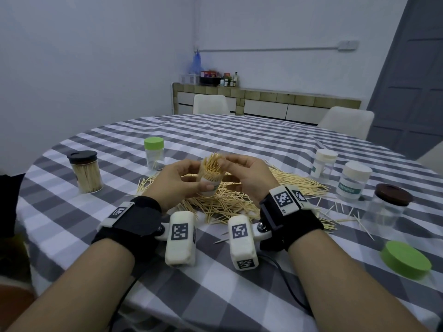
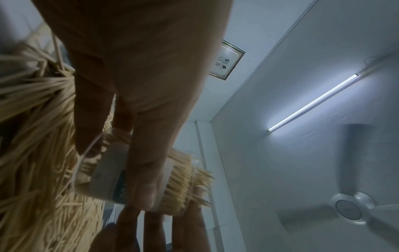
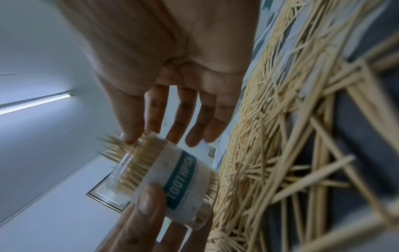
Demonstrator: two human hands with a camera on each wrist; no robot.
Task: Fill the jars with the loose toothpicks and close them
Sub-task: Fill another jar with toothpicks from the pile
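Observation:
My left hand [image 1: 182, 178] grips a clear jar [image 1: 208, 185] with a white "TOOTHPICK" label, holding it above the pile of loose toothpicks [image 1: 230, 202] at the table's middle. The jar is packed, and toothpick tips bristle out of its open mouth. My right hand [image 1: 236, 167] reaches over that mouth, fingers fairly straight and touching the tips. In the right wrist view the labelled jar [image 3: 179, 184] lies tilted below the right fingers [image 3: 179, 119]. The left wrist view shows my thumb [image 2: 146, 170] across the jar [image 2: 108, 170].
On the checked tablecloth stand a full black-lidded jar [image 1: 85, 172] at left, a green-lidded jar [image 1: 154, 153] behind the pile, two white-lidded jars [image 1: 323, 165] [image 1: 353, 184] and a brown-lidded jar [image 1: 388, 204] at right. A loose green lid [image 1: 406, 259] lies near right.

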